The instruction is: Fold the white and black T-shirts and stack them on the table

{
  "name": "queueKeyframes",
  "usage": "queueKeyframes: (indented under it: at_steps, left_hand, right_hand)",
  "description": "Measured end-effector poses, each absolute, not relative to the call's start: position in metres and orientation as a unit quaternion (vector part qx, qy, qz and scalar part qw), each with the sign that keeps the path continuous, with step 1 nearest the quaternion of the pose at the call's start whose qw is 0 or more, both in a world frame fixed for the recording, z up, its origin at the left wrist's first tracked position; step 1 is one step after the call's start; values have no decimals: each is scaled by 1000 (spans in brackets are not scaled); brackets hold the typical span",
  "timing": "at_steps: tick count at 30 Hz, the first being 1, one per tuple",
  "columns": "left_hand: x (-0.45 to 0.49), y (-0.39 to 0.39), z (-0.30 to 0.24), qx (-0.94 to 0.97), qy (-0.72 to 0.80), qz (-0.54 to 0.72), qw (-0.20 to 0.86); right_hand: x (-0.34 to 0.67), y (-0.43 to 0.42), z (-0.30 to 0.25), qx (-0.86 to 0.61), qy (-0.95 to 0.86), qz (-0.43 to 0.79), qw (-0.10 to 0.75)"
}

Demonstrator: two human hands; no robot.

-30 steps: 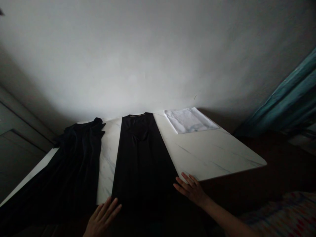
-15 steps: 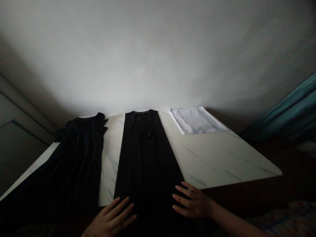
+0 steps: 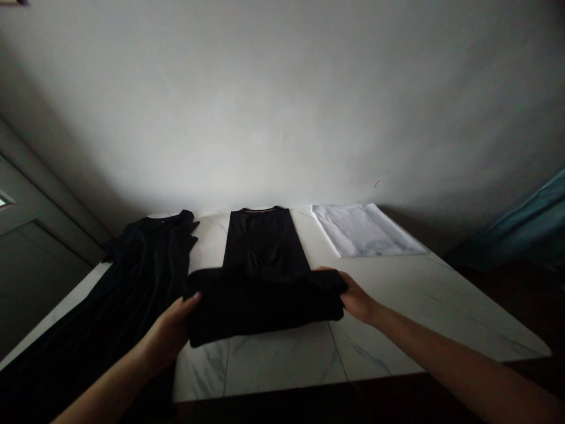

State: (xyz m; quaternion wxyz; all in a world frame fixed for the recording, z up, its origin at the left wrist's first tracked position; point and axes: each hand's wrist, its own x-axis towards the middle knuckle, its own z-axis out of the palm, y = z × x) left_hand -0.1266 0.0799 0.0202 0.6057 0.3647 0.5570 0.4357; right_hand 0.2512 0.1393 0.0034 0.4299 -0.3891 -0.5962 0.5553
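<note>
One black garment [image 3: 265, 303] in both hands [image 3: 170, 333] [image 3: 357, 297] (white cloth [image 3: 364, 231] beyond)

Leftmost black garment [image 3: 136, 282], bottom cut off

- The lower part of the black garment [image 3: 265, 303] no longer lies flat towards the person; it is now lifted and doubled back over the garment's middle.
- The left hand [image 3: 170, 333] and right hand [image 3: 357, 298], earlier spread open, now grip the two sides of the folded part.
- The marble desk [image 3: 282, 359] now shows below the fold, where the cloth lay.
</note>
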Motion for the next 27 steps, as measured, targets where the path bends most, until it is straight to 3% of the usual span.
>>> queueKeyframes:
  at_steps: [4, 11, 21, 27]
  left_hand:
    - [-108, 179, 34, 241, 568, 429, 660]
    - [-106, 247, -29, 190, 614, 341, 686]
    - [-104, 259, -25, 318, 660, 390, 558]
    - [-117, 283, 15, 407, 600, 386, 570]
  right_hand:
    - [236, 216, -6, -472, -460, 629, 412]
    - [223, 268, -39, -592, -399, 633, 300]
    - [216, 292, -48, -597, -449, 552, 371]
    - [219, 322, -22, -543, -490, 575, 367]
